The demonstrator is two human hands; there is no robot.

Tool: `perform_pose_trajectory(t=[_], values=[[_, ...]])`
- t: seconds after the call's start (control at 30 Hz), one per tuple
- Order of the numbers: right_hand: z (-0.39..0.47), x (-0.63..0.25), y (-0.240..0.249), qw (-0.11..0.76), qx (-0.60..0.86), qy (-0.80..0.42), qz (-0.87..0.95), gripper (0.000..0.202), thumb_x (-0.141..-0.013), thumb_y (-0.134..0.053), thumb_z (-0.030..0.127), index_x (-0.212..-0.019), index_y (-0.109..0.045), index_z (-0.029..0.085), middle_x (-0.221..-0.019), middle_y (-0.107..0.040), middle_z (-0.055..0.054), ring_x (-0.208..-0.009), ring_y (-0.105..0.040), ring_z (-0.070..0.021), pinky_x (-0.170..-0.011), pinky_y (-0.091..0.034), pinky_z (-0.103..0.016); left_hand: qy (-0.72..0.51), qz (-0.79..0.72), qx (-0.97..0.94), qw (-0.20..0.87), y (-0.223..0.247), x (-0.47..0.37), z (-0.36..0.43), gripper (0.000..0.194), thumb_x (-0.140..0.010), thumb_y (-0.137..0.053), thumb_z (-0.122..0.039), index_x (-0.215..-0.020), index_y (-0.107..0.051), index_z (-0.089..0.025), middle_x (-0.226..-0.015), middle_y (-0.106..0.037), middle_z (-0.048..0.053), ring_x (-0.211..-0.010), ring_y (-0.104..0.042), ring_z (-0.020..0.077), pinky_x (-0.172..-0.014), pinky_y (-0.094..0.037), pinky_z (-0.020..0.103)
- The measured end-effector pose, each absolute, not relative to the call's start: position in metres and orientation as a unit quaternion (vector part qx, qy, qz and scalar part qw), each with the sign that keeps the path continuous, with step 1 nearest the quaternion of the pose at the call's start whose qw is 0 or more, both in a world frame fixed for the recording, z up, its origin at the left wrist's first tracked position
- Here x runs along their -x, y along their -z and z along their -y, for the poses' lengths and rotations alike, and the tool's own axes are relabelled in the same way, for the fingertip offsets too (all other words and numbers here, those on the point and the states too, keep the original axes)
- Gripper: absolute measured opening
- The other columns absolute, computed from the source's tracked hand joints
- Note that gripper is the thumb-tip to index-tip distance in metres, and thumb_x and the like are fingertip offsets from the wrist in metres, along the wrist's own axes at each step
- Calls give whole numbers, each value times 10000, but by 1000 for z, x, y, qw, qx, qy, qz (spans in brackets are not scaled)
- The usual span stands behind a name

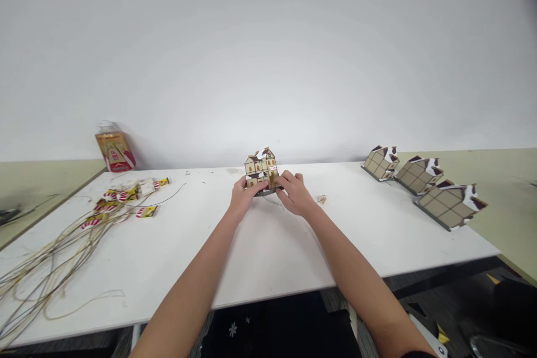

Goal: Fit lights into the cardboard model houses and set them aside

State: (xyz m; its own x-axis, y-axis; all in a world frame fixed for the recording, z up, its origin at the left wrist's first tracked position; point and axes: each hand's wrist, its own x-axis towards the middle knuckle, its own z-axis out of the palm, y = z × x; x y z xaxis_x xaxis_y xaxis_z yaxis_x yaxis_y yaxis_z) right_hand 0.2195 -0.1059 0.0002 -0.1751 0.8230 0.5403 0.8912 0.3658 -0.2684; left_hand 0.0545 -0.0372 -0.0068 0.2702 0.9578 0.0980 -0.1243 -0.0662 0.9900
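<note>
Both of your forearms extend forward over the white table (268, 257) and converge at its far centre. Your left hand (242, 194) sits palm inward, fingers curled against the left side of the small model house (262, 169). Your right hand (294, 193) mirrors it, fingers bent around the right side and the dark base of the house. Both hands grip the house, which stands upright on the table between them, close to the far edge.

To your left lies a bundle of thin wires (54, 257) with small red-and-yellow pieces (121, 201), and a plastic bottle (114, 148) leans at the wall. To your right, three similar model houses (419, 174) lie in a row.
</note>
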Motion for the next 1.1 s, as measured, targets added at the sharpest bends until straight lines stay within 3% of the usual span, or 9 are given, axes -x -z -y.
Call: perform_pose_trajectory(t=[0.17, 0.33, 0.43, 0.57, 0.77, 0.93, 1.1], values=[[105, -220, 5, 278, 553, 99, 779, 273, -725, -561, 302, -977, -557, 197, -939, -514, -55, -820, -471, -193, -750, -243, -343, -463, -378, -540, 592, 5, -56, 39, 476, -561, -810, -385, -941, -669, -135, -946, -702, 88, -861, -647, 231, -781, -507, 341], [101, -215, 9, 296, 565, 118, 761, 278, -829, -547, 460, -883, -544, 187, -963, -507, -58, -845, -464, -178, -756, -228, -334, -450, -382, -536, 603, 4, -57, 41, 470, -564, -806, -386, -932, -663, -132, -897, -694, 74, -809, -639, 217, -709, -520, 325], [98, -213, 10, 277, 580, 129, 756, 191, -857, -533, 379, -839, -529, 189, -964, -511, -57, -878, -462, -182, -750, -221, -326, -444, -383, -538, 605, 5, -58, 41, 474, -559, -807, -391, -927, -659, -131, -879, -687, 69, -780, -633, 211, -667, -527, 320], [97, -213, 11, 254, 592, 149, 751, 66, -792, -545, 213, -850, -527, 187, -1019, -519, -77, -910, -464, -198, -742, -222, -327, -446, -382, -544, 599, 5, -58, 40, 462, -563, -802, -393, -915, -659, -130, -860, -684, 67, -756, -629, 200, -639, -528, 305], [97, -218, 11, 268, 579, 137, 757, 245, -763, -489, 119, -999, -527, 174, -1082, -523, -117, -969, -486, -221, -768, -281, -338, -458, -393, -530, 595, 1, -57, 41, 441, -568, -796, -403, -887, -662, -131, -845, -684, 62, -705, -619, 181, -593, -529, 290], [94, -222, 11, 322, 540, 150, 764, 371, -804, -481, 123, -1173, -452, 124, -1154, -497, -173, -1105, -464, -247, -827, -367, -348, -466, -409, -503, 602, -1, -58, 41, 467, -552, -803, -405, -899, -659, -127, -853, -689, 72, -691, -625, 181, -581, -532, 288], [92, -226, 13, 371, 510, 214, 746, 151, -883, -496, 208, -1018, -504, 141, -1124, -513, -178, -1059, -512, -240, -838, -428, -348, -480, -425, -487, 593, -1, -57, 39, 467, -546, -794, -422, -877, -648, -127, -837, -684, 69, -676, -625, 180, -579, -536, 297]])
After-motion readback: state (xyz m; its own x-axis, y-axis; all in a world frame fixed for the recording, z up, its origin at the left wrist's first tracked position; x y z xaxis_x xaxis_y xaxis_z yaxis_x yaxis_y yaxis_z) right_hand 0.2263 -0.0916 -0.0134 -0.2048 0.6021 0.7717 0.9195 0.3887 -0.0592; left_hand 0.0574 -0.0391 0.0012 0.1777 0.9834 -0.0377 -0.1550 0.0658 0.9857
